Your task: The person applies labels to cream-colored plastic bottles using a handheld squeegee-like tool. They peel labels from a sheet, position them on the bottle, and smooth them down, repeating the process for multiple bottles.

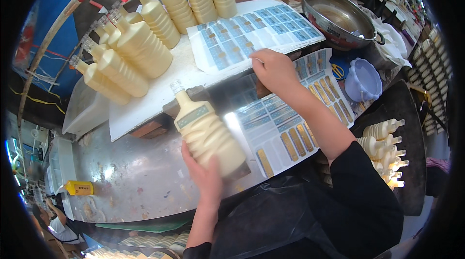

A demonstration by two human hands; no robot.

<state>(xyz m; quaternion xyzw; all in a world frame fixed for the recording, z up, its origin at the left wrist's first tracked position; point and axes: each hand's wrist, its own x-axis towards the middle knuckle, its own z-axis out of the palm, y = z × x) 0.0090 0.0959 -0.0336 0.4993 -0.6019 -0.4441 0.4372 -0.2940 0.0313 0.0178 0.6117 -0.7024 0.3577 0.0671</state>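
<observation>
Cream bottle [207,130] leans in the left hand [205,174]

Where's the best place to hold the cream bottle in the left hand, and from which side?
Probably grip the cream bottle around its lower body, from the near left, like the left hand does. The body is broad and ridged, while the neck is thin and points away. Holding low also leaves the blue-grey strip by the shoulder uncovered.

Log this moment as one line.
Left hand: holding cream bottle | bottle: blue-grey label on front | right hand: at near edge of blue label sheet
</observation>
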